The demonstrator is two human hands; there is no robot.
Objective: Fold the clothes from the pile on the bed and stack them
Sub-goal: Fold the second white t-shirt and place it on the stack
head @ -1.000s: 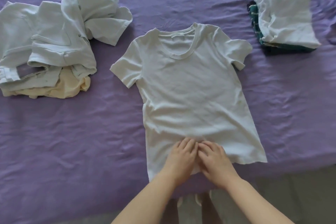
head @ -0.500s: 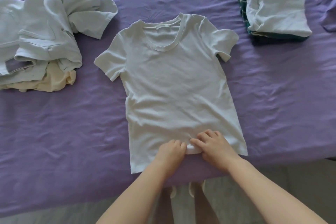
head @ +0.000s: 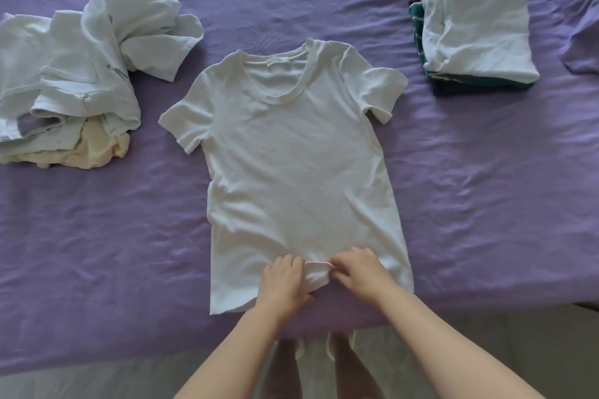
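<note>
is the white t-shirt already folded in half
No, the white short-sleeved t-shirt lies spread flat on the purple bedsheet, only its hem lifted.

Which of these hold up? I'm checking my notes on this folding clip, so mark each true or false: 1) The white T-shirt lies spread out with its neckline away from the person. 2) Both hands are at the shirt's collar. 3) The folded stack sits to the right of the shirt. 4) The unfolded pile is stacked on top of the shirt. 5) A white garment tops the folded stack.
1) True: the white T-shirt lies flat on the purple bed, neckline at the far end.
2) False: the left hand and right hand pinch the bottom hem.
3) True: the folded stack lies at the far right.
4) False: the unfolded pile lies left of the shirt, apart from it.
5) True.
</note>
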